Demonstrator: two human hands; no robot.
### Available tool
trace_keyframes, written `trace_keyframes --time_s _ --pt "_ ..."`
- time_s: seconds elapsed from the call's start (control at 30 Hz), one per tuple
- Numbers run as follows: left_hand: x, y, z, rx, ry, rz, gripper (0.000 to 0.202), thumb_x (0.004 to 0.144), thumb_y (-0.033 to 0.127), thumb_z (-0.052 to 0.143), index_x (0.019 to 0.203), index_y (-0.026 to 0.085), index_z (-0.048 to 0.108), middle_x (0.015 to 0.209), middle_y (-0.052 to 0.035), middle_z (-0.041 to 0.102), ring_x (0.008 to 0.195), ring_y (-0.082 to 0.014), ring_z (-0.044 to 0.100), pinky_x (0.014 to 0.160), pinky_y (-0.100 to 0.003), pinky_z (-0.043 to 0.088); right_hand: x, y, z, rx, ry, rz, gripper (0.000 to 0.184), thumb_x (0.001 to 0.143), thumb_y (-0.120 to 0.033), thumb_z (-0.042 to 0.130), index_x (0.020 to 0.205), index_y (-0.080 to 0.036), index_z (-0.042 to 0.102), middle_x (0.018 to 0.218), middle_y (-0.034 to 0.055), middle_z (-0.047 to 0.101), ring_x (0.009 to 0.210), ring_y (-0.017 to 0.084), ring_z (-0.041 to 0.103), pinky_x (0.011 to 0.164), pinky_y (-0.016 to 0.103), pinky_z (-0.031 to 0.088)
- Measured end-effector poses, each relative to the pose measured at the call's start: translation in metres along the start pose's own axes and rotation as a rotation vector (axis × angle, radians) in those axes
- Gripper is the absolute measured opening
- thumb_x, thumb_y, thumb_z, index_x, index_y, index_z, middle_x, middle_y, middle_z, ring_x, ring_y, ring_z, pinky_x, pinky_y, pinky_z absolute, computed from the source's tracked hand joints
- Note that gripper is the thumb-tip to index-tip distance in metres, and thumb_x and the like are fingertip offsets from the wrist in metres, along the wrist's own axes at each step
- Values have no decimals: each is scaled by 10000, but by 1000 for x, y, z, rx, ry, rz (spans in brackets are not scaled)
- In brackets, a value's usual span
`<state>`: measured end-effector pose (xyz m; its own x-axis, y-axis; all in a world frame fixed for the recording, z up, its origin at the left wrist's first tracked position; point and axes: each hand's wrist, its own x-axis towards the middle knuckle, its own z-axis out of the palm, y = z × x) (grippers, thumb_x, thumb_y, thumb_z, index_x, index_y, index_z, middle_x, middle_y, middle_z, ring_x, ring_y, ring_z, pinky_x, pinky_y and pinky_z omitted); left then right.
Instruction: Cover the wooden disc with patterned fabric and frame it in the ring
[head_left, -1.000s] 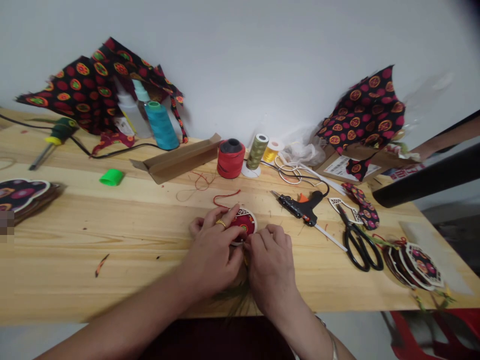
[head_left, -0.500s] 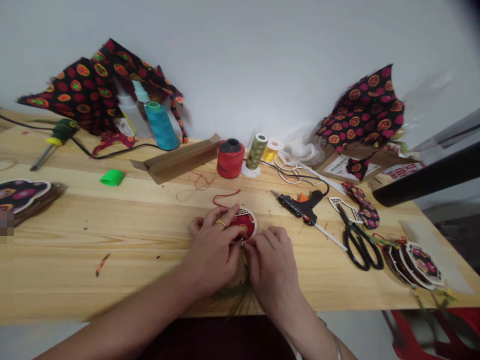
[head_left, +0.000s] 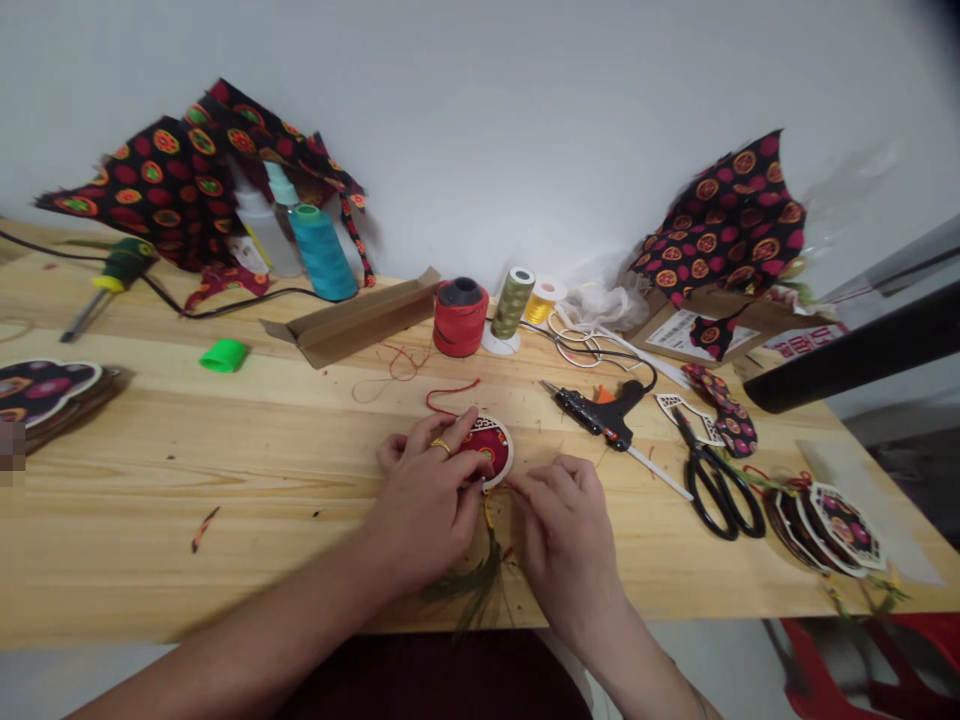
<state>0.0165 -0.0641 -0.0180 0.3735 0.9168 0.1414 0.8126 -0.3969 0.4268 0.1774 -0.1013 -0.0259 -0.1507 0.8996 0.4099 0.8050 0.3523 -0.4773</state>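
Note:
My left hand (head_left: 427, 490), with a ring on one finger, is closed on a round fabric-covered pendant (head_left: 491, 450) with a pale rim and a lattice cut-out at its top. A red cord (head_left: 450, 395) runs from its upper edge. Below the pendant a yellow cord leads to a green tassel (head_left: 480, 585) near the table's front edge. Just right of the rim is my right hand (head_left: 562, 530), thumb and forefinger pinched together. Whatever lies between those fingertips is too small to make out.
Thread spools stand at the back, among them a red one (head_left: 459, 318) and a blue one (head_left: 324, 252). To the right lie a glue gun (head_left: 600, 412), scissors (head_left: 716, 490) and stacked pendants (head_left: 840, 530). A green cap (head_left: 223, 355) and a screwdriver (head_left: 109, 280) are at left.
My right hand has drawn a little to the right, away from the pendant's lower edge, leaving the yellow cord and tassel more visible. My left hand stays on the pendant.

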Motion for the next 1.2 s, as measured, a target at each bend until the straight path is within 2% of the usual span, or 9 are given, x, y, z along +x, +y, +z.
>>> trace_keyframes --time_s 0.13,0.4,0.8,1.03,1.2 --pt "1 0 -1 -1 -1 4 234 819 175 501 890 262 707 1441 -72 502 1230 -383 437 850 -606 330 -5 -1 1 -22 31 -69 358 863 -23 436 1061 -206 671 900 75 634 908 250 423 754 402 419" --pt "0 0 -2 -14 2 4 246 815 161 507 911 273 704 1449 -59 494 1230 -376 436 855 -598 330 -10 -1 0 -74 -11 -125 436 802 3 452 1145 -197 632 974 92 603 935 255 410 750 424 431" --pt "0 0 -1 -2 9 8 232 818 161 503 904 266 692 1440 -67 505 1228 -379 438 852 -596 330 -13 -2 3 -141 -9 -161 409 788 7 486 1112 -195 634 952 78 620 935 262 430 769 408 425" --pt "0 1 -2 -17 -6 3 255 817 147 499 973 260 666 1439 -66 508 1237 -380 423 863 -595 318 -1 7 -7 -8 -15 -56 397 843 1 414 1171 -128 596 963 111 624 922 251 437 790 420 457" --pt "-1 -1 -1 -57 12 -10 387 812 126 498 1177 237 563 1417 -81 531 1237 -360 422 886 -566 313 18 9 -16 72 -99 0 341 833 -5 490 1114 -146 622 982 90 637 931 243 456 829 411 463"
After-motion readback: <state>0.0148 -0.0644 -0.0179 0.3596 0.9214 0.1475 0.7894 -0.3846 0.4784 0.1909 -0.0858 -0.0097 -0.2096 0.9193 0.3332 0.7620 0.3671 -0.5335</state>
